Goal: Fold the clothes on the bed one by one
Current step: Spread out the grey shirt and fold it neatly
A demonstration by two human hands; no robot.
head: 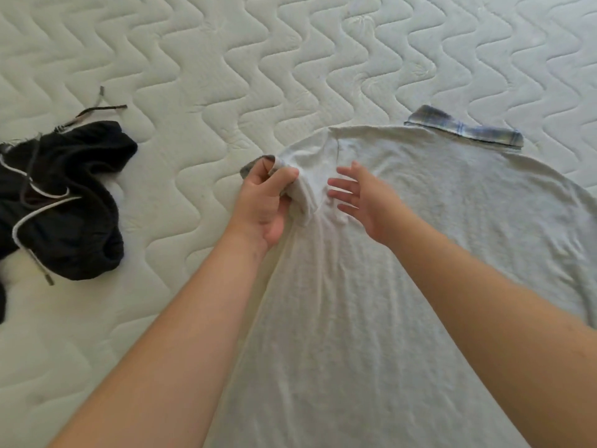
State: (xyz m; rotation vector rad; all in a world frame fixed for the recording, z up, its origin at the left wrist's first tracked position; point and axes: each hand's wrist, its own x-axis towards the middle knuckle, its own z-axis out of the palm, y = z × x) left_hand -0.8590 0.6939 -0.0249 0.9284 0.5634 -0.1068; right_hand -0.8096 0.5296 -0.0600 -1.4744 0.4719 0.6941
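With the left hand (263,202) pinching what appears to be the white shirt's (403,253) sleeve, flatten alongside with the spread, empty right hand (361,197).

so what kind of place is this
Most likely a bedroom: the whole surface is a bare quilted mattress, with a white garment spread on it, gripped by the left hand, and crumpled black drawstring clothing beside it.

A big white mattress (226,76) with wavy stitched lines fills the whole view, in soft light.
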